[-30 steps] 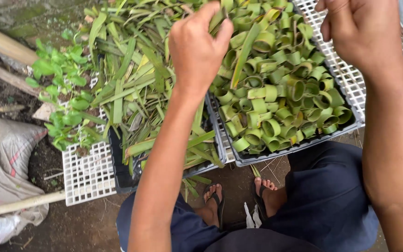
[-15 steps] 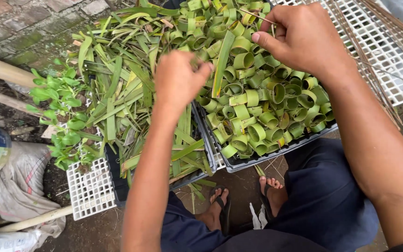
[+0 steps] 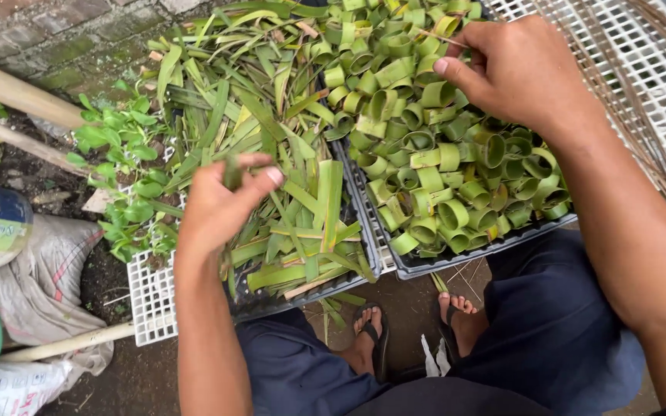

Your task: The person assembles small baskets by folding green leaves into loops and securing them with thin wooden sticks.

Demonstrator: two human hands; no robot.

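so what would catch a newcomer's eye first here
Most likely the dark tray packed with green leaf rings, centre right, where the right hand pinches a thin stick. Left of it lies a heap of loose leaf strips; the left hand grips one strip above it. Below, sandalled feet show on the ground.

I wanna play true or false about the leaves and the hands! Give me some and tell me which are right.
1. The left hand pinches a flat leaf strip. True.
2. The rolled leaf rings are red. False: they are green.
3. The right hand is over the tray of rings. True.
4. The person is barefoot. False: they wear dark sandals.
5. The loose flat leaves lie right of the rings. False: they lie on the left.
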